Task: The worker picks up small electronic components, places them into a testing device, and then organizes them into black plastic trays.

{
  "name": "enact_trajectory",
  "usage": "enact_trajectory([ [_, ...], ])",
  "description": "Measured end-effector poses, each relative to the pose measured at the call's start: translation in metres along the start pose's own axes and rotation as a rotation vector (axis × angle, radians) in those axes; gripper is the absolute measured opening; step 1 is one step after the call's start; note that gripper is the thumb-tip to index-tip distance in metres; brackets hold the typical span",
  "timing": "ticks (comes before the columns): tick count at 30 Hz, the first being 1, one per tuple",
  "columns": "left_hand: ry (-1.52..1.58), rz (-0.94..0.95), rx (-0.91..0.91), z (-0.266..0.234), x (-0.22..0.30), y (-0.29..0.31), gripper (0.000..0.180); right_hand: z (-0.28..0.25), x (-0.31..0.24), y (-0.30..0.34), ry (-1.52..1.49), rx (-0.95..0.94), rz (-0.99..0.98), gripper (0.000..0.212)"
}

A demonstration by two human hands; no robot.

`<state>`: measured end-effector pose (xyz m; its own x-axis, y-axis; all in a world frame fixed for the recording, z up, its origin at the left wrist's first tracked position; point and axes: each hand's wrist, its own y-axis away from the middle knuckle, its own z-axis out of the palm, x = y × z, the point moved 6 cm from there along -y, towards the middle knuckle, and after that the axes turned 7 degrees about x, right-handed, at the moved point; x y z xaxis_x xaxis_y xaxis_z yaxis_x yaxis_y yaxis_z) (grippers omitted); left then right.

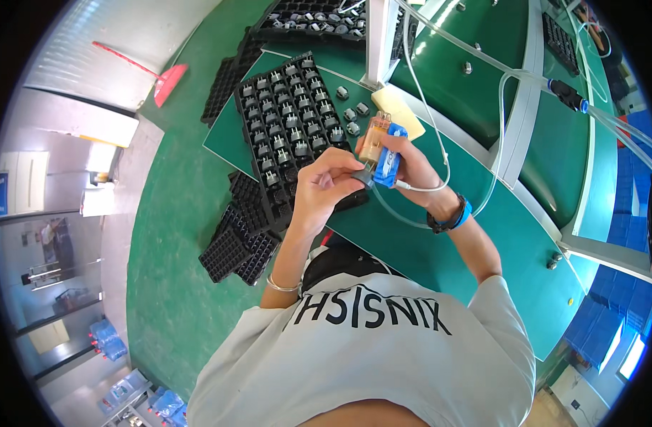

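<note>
Pale shirt fabric (361,349), worn by the person, fills the lower middle of the frame. Just above centre, the left hand (329,183) has thumb and fingers pinched together on a small dark grey part (363,177). Beside it, the right hand (413,171) is wrapped around an amber and blue device (373,142), its lower end close to the part. Both are over a green table (425,245).

A loose fingertip grip could let the part drop, and meeting the device at a slant could bend any prongs on it. Thin white tubing (424,190) runs from the device past the right wrist; it could catch on the dark watch (447,216) and tug the device aside. A black tray (260,135) of pronged grey parts, left of centre, seems to overhang the table edge, so a knock from the left forearm could tip it. Four loose parts (350,114) near the yellow block (399,114) could be swept away by a trailing tube.

Fingers hide most of the pinched part, and whether it touches the device cannot be told. The right hand's far fingers are out of sight. The left hand covers the tray's lower right; another filled tray (315,25) is cut off at the upper edge.
</note>
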<state>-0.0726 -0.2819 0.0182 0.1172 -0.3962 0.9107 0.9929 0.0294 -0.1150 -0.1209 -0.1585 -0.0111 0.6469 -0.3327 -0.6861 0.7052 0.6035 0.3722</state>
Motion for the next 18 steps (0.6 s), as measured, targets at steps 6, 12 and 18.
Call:
enact_trajectory([
  [6, -0.025, 0.062, 0.05, 0.001, -0.002, 0.008, 0.025, 0.007, -0.005, 0.015, 0.069, 0.079, -0.087, 0.034],
  [12, -0.151, 0.238, 0.091, 0.008, 0.005, 0.016, 0.03, 0.014, 0.002, 0.025, 0.086, 0.072, -0.112, 0.036],
  [18, -0.674, 0.334, 0.314, -0.028, 0.026, 0.017, 0.039, -0.034, -0.023, -0.001, 0.159, 0.282, -0.425, 0.031],
])
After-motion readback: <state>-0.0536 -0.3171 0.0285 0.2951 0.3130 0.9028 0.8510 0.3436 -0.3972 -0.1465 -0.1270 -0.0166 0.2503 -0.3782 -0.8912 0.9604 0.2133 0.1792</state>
